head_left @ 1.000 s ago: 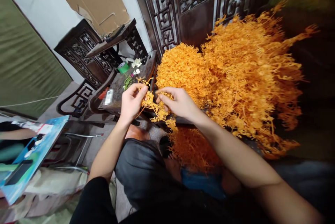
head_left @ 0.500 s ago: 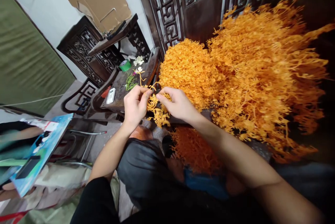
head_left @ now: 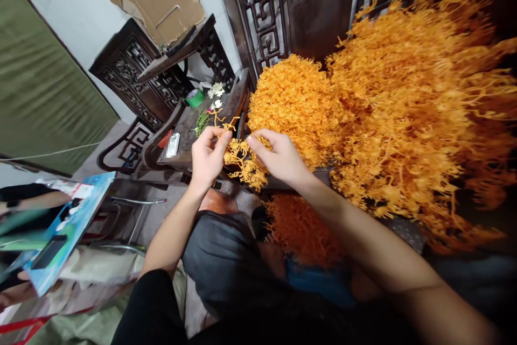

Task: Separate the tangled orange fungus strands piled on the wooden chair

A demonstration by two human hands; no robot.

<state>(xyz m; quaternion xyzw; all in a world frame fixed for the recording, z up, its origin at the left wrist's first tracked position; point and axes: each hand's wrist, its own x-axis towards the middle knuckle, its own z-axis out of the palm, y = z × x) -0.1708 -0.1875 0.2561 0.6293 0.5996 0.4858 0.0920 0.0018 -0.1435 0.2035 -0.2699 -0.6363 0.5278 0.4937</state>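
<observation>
My left hand point(head_left: 210, 154) pinches an orange plastic sprig point(head_left: 250, 173) between thumb and fingers. Thin stems of it stick up above the fingertips, and its curly, flower-like ends hang below, to the right. Just right of it is my right hand point(head_left: 280, 156), thumb and forefinger tips pressed together near the sprig's upper edge. Whatever is between those tips is too small to make out. Behind the hands rises a large heap of similar orange plastic sprigs point(head_left: 294, 108).
On the dark wooden bench point(head_left: 183, 143) lie a green tape roll point(head_left: 195, 97), white flower pieces point(head_left: 216, 90), green stems point(head_left: 202, 120) and a white device point(head_left: 173, 145). More orange pieces point(head_left: 299, 232) sit below, above something blue. A co-worker's arm point(head_left: 40, 202) reaches over a blue tabletop point(head_left: 86, 216) at left.
My right hand has moved slightly right, away from my left fingertips, so the gap between the hands is wider. My left hand keeps its pinch on the sprig. The view has shifted slightly.
</observation>
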